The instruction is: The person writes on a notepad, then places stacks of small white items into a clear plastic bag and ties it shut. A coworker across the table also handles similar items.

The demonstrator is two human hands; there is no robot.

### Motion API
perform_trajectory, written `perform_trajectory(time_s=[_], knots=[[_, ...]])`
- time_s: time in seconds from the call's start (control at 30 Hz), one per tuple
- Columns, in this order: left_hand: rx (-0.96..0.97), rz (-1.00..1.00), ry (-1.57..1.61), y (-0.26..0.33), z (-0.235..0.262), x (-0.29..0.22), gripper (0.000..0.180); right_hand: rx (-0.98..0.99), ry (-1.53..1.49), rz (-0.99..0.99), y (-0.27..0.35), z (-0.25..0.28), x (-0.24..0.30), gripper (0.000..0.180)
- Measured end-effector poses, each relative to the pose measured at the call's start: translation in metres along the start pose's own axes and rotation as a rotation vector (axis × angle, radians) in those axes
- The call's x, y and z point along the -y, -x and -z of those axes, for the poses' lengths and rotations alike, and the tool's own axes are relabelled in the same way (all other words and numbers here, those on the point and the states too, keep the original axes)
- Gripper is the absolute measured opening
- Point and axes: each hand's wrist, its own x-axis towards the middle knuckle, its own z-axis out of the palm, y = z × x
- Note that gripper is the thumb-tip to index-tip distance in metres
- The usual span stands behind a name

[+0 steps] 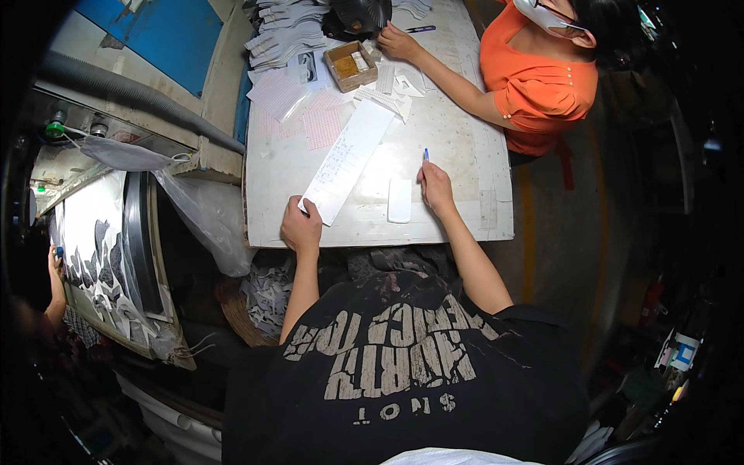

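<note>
My left hand [301, 226] grips the near end of a long white card strip [355, 152], which slants away to the upper right and has rows of blue handwriting on it. My right hand [437, 187] is closed around a blue-tipped pen [425, 155] pointing away from me over the table, apart from the strip. Between my hands, closer to the right one, a white rounded rectangular object [399, 201] lies flat; it looks like a phone, but its kind is unclear.
The white table [465, 209] holds pink printed sheets [322, 124], a small wooden box [350, 67], paper scraps and stacked grey-white cut pieces [287, 35]. Across it, a person in orange [535, 77] reaches toward a dark round object [362, 15]. A machine with clear plastic sheeting [205, 201] stands left.
</note>
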Motion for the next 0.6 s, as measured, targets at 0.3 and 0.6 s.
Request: perform_trajectory(time_s=[0.3,0.6], knots=[[0.082,-0.02,0.04,0.001,0.0,0.008,0.025,0.105,-0.075,-0.025,0.017,0.0,0.017,0.043],[0.179,0.007,0.279,0.0,-0.001,0.03,0.026,0.205,0.723,0.187,0.051,0.003,0.023,0.034]])
